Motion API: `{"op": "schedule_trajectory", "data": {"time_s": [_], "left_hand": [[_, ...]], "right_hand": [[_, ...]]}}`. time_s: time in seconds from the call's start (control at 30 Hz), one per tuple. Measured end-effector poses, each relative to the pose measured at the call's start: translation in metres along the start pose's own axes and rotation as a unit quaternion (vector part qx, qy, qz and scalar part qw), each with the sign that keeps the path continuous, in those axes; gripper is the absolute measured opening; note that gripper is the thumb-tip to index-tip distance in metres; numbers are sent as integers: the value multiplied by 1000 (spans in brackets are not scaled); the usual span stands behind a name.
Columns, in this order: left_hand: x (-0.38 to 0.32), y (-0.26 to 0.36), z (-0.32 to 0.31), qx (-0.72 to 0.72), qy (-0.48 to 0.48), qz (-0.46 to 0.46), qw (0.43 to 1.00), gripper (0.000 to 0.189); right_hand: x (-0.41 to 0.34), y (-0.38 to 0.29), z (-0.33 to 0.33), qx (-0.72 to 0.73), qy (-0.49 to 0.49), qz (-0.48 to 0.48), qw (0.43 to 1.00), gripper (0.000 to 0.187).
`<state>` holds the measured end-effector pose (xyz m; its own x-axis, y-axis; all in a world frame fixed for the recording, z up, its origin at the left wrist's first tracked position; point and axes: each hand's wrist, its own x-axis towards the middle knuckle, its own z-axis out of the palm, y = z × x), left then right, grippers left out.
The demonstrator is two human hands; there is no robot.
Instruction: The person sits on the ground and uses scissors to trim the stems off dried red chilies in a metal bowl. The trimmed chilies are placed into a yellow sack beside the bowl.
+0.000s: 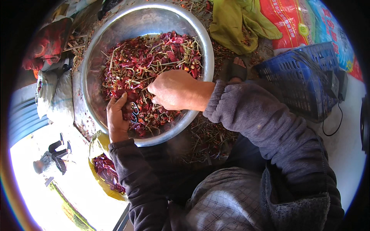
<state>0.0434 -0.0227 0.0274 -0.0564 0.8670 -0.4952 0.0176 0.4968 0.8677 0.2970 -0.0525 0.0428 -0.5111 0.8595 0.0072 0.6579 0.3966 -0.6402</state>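
Observation:
A large round metal basin [209, 52] holds a heap of dried red chili peppers [144, 63] mixed with pale stems. My left hand [117, 118] is at the basin's near left side, its thumb and fingers closed on a dark red dried chili [130, 95]. The blue-grey loops of a pair of scissors [134, 112] show just right of my left palm; what holds them is unclear. Over the middle of the heap, my right hand [176, 91] is bent with its fingers curled down; its fingertips are partly hidden, so whether they grip anything cannot be told.
A yellow sack [98, 173] of red chilies stands beside my left forearm. To the right is a blue plastic crate [297, 78] with a black cable. An olive-green sack [234, 26] and printed bags [289, 23] lie at the top right. Stems litter the floor. A person [53, 158] sits outside, lower left.

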Motion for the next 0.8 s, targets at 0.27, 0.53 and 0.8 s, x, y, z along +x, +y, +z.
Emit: {"op": "schedule_trajectory", "data": {"time_s": [0.27,0.53,0.8], "left_hand": [[1,3,1,-241,-94,-81,963,12],[-18,-10,43,-186,-59,-95,976,22],[4,-17,48,-132,-64,5,989,13]], "right_hand": [[3,-4,3,18,31,3,999,28],[16,-13,11,24,103,16,994,20],[2,-17,23,16,53,-37,998,15]]}}
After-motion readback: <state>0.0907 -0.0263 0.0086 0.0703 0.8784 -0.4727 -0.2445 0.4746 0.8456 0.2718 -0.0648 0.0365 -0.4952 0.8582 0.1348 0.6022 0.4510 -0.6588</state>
